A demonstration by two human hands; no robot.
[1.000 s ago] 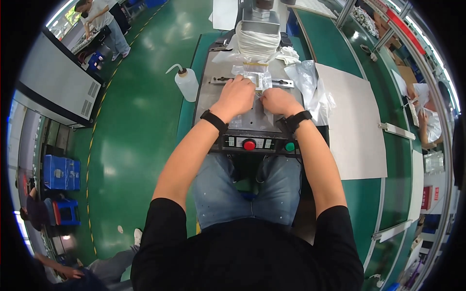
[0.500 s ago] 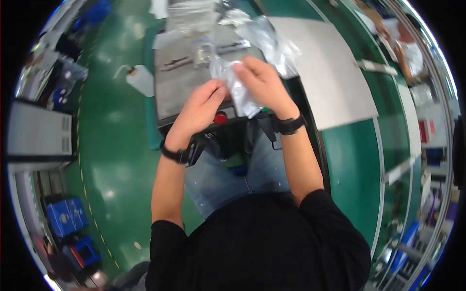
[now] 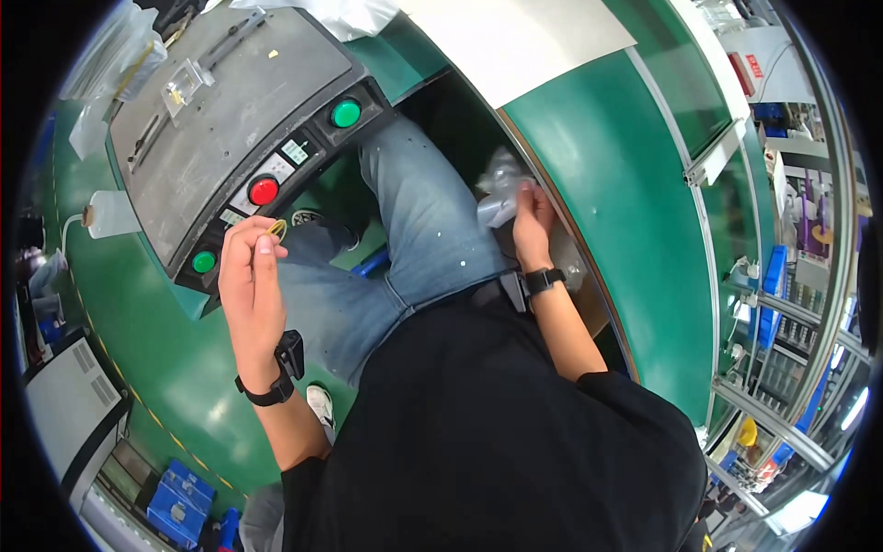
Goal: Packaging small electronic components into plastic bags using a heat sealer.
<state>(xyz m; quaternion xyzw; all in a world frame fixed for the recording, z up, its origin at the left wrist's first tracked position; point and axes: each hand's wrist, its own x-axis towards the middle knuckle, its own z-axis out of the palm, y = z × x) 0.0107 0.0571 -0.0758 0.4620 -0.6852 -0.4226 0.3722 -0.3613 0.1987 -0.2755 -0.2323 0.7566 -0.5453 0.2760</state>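
Pinched between the thumb and fingers of my left hand (image 3: 253, 267) is a thin yellow loop, like a rubber band (image 3: 278, 227). That hand hovers just in front of the control panel of a grey bench machine (image 3: 221, 120), close to its red button (image 3: 263, 190) and left green button (image 3: 203, 262). Down by my right thigh, my right hand (image 3: 533, 225) grips a crumpled clear plastic bag (image 3: 498, 210). More clear plastic shows around and below it, beside the green bench's edge. The machine's top carries a small clear block fixture (image 3: 184, 87).
A white squeeze bottle (image 3: 112, 214) stands left of the machine. Plastic bags (image 3: 115, 64) lie at its far left corner. Another green button (image 3: 346, 113) sits at the panel's right end. The green bench (image 3: 607, 212) on my right bears a pale board (image 3: 524, 41).
My hands have parted: both were together over the machine with a silvery plastic bag. The right has gone down beside the bench with plastic; the left holds a yellow loop. My view has turned right.
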